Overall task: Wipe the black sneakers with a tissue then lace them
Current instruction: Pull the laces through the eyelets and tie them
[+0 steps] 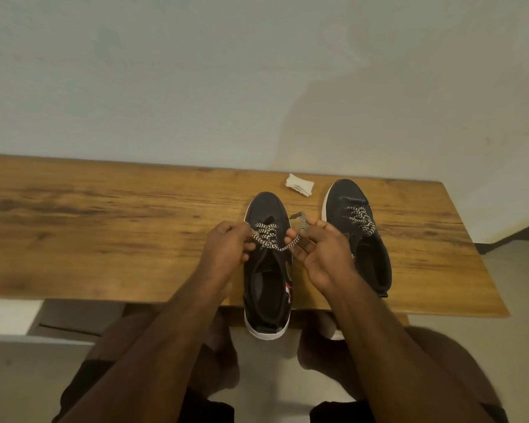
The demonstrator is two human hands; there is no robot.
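Head view: left hand (226, 244) and right hand (319, 250) are each pinching the checkered lace (271, 239) over the centre sneaker (268, 270); second sneaker (359, 233) and tissue (300, 184) are lying upper right. Advisable: keeping both ends evenly taut.

Person, seen from head height: both forearms are showing bare, with no sleeves, watch or rings in view. The left hand (226, 242) and right hand (321, 251) are ungloved. The legs are wearing brown shorts (458, 361) with darker, near-black hems (342, 410).
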